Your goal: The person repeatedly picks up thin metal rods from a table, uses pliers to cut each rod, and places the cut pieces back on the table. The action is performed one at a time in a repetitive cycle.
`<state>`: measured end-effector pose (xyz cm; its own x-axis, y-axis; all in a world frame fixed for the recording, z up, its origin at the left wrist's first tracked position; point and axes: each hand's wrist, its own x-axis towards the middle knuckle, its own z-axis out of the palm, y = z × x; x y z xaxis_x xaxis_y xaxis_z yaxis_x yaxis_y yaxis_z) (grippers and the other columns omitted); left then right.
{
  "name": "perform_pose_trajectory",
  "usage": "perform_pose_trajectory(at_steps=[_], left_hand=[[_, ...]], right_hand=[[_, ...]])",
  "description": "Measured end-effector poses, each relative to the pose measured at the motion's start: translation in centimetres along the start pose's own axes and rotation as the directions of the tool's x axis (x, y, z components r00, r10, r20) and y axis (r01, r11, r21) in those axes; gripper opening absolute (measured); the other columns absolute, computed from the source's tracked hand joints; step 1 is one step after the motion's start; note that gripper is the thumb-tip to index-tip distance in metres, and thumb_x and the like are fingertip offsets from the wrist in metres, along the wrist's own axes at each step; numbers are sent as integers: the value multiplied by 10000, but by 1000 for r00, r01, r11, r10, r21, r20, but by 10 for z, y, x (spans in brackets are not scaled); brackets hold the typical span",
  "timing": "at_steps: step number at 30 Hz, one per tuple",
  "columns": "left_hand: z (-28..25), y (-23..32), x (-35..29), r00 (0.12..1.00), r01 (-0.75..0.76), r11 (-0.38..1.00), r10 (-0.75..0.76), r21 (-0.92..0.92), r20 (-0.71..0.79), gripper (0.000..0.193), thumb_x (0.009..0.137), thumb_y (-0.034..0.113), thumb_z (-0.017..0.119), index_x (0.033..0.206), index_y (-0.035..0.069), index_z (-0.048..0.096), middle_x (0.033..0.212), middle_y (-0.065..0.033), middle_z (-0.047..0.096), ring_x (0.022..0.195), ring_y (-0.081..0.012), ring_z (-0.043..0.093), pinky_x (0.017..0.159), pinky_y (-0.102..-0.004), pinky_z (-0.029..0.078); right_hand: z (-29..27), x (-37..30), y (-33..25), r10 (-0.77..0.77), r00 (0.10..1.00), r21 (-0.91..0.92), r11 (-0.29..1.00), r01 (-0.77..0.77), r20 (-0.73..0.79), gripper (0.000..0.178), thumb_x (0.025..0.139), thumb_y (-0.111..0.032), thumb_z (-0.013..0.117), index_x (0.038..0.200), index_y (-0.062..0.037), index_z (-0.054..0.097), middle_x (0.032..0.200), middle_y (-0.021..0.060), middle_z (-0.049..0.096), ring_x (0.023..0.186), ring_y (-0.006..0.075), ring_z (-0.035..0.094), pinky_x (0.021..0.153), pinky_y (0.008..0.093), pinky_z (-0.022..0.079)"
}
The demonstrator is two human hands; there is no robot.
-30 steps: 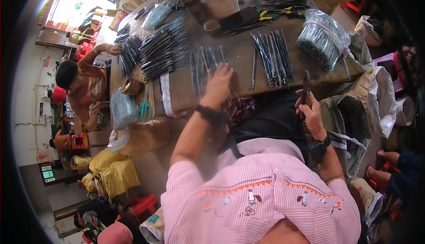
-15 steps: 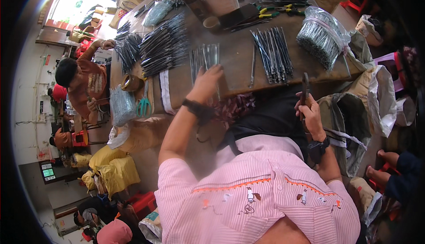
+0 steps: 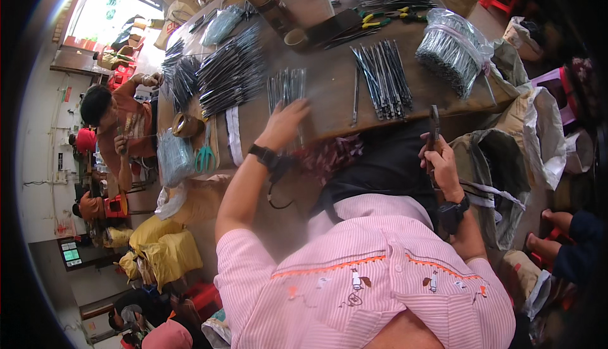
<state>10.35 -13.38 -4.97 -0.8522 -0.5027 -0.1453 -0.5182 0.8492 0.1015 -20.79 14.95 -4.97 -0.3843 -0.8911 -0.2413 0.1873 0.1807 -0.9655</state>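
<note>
My left hand [image 3: 286, 124] reaches onto the table, fingers stretched over a small row of thin, shiny strips [image 3: 277, 84]; motion blurs it slightly and hides what lies under the fingertips. In my right hand [image 3: 443, 164], near the table's front edge, a dark pair of pliers [image 3: 434, 124] points upward, its lower part covered by my fingers. Between the hands, on the table, a bundle of dark, thin metal strips [image 3: 383, 80] lies fanned out. One single strip [image 3: 355, 95] lies just left of that bundle.
The brown table [image 3: 329, 111] carries a large pile of dark strips [image 3: 231, 70], a plastic-wrapped bundle [image 3: 453, 54], yellow-handled pliers [image 3: 373, 21] and teal scissors [image 3: 204, 157]. Open sacks [image 3: 494, 165] stand at right. A co-worker [image 3: 130, 118] sits at the left end.
My left hand has shifted slightly left and stays over the small row of strips. My right hand keeps the pliers in nearly the same place. The view has moved a little.
</note>
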Motion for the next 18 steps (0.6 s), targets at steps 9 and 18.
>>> perform_pose_trajectory(at_steps=[9,18], left_hand=[[-4,45,20,947,163,967,-208,-194,-243,331,846,75,540,1175,53,575,1196,-151,542,1080,-332,548,906,-450,442],[35,112,94,866,329,813,-463,-481,-189,333,746,209,686,988,-2,599,870,-178,635,806,-354,630,718,-432,509]], right_hand=[[-9,-3,0,49,999,83,995,-47,-24,262,797,-80,463,1040,-32,551,782,52,581,642,114,557,577,233,442],[-42,11,-6,57,995,557,830,1,-85,215,854,-186,490,1000,-42,554,821,64,562,688,142,527,601,255,426]])
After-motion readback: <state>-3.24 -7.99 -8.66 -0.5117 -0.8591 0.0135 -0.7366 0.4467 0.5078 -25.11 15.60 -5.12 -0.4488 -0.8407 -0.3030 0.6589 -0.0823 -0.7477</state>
